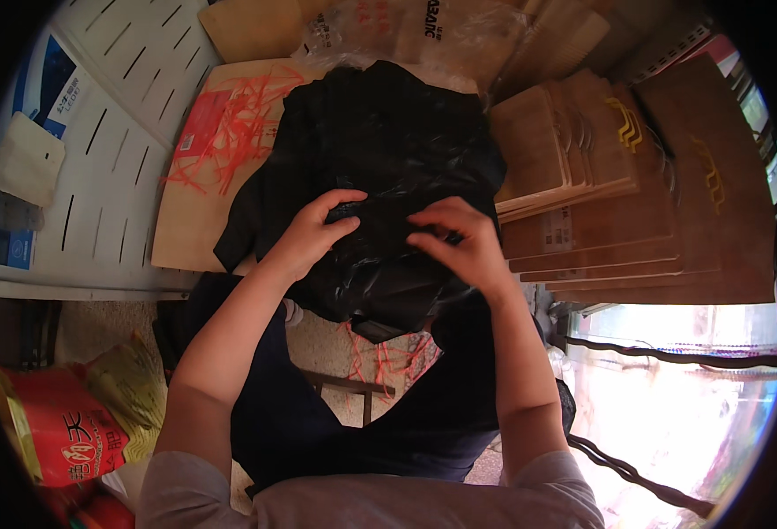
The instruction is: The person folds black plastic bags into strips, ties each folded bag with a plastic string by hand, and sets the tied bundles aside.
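Note:
A large black plastic bag or sheet [388,132] lies crumpled in front of me, spread over a tan board and hanging toward my knees. My left hand [313,234] is over its left middle, thumb and forefinger apart, with dark plastic showing between them. Facing it, my right hand [466,245] is over the right middle, fingers bent and thumb apart from the forefinger. A gap of black plastic separates the two hands. Whether the fingertips press on the plastic is hard to make out.
Red plastic strings [247,132] lie on the tan board [190,212] at the left. Beyond it stands a white slotted metal rack [115,115]. Stacked brown boards [600,220] with yellow handles are at right. A red and yellow bag [62,423] sits low left.

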The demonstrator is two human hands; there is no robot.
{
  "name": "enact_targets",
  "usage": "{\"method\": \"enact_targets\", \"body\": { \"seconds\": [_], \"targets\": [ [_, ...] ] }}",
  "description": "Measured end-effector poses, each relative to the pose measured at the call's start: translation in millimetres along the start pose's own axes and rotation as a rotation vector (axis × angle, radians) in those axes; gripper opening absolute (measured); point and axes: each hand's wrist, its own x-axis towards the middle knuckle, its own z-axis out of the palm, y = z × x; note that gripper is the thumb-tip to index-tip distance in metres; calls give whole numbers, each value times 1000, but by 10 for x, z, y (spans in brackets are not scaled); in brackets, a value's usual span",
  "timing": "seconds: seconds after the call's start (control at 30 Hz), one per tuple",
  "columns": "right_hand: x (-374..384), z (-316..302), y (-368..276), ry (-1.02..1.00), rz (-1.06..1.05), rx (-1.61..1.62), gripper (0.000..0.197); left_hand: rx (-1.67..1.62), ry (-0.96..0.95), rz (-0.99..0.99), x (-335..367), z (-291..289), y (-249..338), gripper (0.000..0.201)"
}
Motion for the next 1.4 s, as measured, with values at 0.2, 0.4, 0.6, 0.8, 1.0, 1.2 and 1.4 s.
{"method": "enact_targets", "body": {
  "seconds": [0.2,0.4,0.6,0.8,1.0,1.2,1.4],
  "targets": [
    [-34,329,64,-75,-322,-245,21,23,-3,-18,15,63,60,36],
    [-9,342,-7,9,-162,-152,13,-54,4,-98,25,31,40,36],
    [3,259,80,21,3,11,12,-80,97,-48,5,80,51,55],
    [101,-24,356,202,364,406,14,-74,102,11,-21,110,63,69],
    [111,-583,605,931,319,284,16,-41,69,0,29,67,-21,66],
    [-22,77,-46,-50,-56,-7,25,-67,103,24,29,34,-58,58],
    [-6,328,77,-32,-292,-251,18,-32,128,-22,71,108,-1,49]
  ]
}}
